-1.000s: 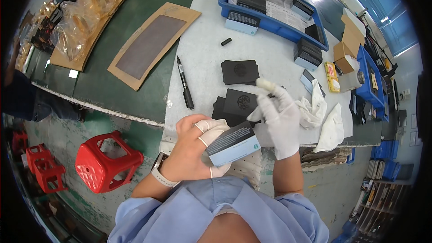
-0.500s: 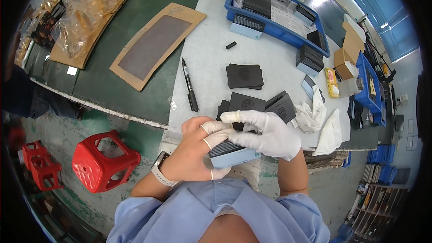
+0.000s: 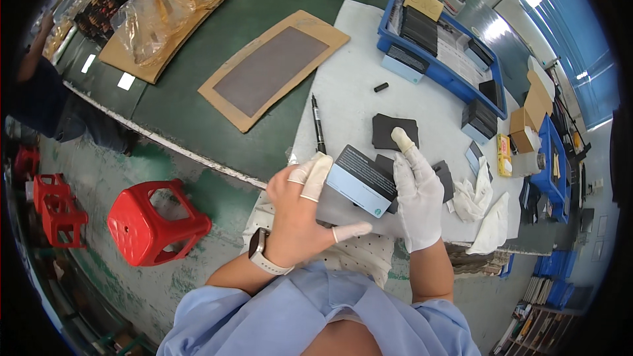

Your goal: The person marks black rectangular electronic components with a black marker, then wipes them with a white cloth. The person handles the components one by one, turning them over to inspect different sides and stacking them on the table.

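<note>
A flat black and light-blue card is up in front of me, tilted, its printed face toward me. My right hand, in a white glove with a cream finger cot on one finger, grips the card's right edge. Its thumb is hidden. My left hand, bare but for finger cots on several fingers, is beside the card's left edge with thumb and fingers apart. Beyond the card lies a stack of black cards. More black cards are partly hidden behind my right hand.
An uncapped marker and its cap lie on the white sheet. A blue tray of card stacks stands at the back right. White cloths lie right, brown cardboard left. A red stool stands on the floor.
My left hand has let go and opened. The card has turned to show its printed face, now at my right hand, and the view has shifted so the table appears farther right.
</note>
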`<state>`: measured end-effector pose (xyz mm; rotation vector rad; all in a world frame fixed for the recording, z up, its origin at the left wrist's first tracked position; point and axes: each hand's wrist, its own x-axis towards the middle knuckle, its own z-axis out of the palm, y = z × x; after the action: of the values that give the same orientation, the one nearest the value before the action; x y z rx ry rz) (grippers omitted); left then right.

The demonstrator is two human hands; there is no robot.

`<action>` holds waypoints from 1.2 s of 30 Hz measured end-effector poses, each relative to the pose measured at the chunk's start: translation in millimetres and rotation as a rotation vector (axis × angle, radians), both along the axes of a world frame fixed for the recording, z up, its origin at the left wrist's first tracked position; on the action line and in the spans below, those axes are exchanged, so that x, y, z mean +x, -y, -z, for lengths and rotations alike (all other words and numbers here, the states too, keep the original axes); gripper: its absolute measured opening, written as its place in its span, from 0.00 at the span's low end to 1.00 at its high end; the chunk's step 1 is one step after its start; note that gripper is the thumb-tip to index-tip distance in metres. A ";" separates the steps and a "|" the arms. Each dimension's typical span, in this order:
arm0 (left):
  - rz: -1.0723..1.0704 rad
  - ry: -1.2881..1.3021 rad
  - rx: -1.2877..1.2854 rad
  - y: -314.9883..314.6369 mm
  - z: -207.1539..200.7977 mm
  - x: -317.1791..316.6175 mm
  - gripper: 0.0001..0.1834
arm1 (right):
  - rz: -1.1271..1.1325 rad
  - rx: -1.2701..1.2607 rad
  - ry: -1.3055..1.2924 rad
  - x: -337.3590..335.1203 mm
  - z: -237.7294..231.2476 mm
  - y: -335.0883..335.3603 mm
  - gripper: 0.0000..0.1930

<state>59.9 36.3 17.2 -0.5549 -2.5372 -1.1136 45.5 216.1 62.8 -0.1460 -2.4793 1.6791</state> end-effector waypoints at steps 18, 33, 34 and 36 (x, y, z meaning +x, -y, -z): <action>0.052 0.025 0.320 67.0 9.8 -48.7 0.32 | -0.500 0.421 -0.043 -103.5 -17.1 55.6 0.32; 0.306 0.274 0.198 128.6 10.4 -116.4 0.28 | -0.729 0.784 0.062 -205.4 20.3 144.8 0.33; 0.286 0.271 0.192 127.2 10.7 -116.7 0.28 | -0.710 0.803 0.063 -209.0 18.7 143.3 0.33; 0.285 0.300 0.182 126.8 6.9 -116.7 0.29 | -0.637 0.875 0.093 -216.7 7.6 136.7 0.32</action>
<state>-56.8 -90.5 10.3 -0.7687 -2.6189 -1.6189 -171.2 79.4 55.2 0.7296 -3.2688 0.5273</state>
